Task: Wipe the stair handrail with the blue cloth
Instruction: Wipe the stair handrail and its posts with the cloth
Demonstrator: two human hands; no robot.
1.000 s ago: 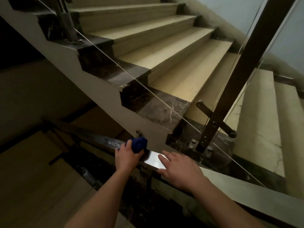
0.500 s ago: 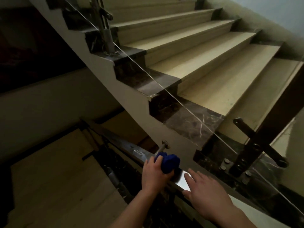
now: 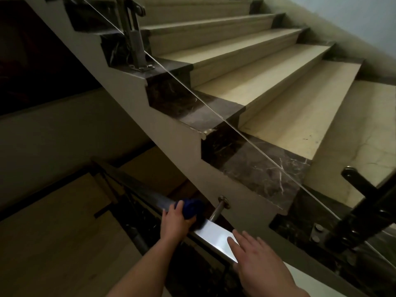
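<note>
Left hand [image 3: 174, 221] gripping blue cloth [image 3: 191, 208] on steel handrail [image 3: 216, 235], right hand [image 3: 260, 264] flat, dim marble stairs [image 3: 267, 93].

The cloth [image 3: 191, 208] in the left hand [image 3: 174, 221] is deep blue. The handrail [image 3: 216, 235] between the hands is shiny silver. Beyond them, the steps [image 3: 267, 86] are cream, edged in dark brown veined marble.

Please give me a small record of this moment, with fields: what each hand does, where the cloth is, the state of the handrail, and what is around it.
left hand: left hand grips the blue cloth and presses it on the handrail
right hand: right hand lies flat on the rail, fingers straight, holding nothing
cloth: bunched, on top of the rail
handrail: handrail is flat and metal, shiny between the two hands, darker beyond the cloth
bracket: metal bracket beside the cloth joins the rail toward the stair side
surroundings: beige stairs rising ahead
</note>
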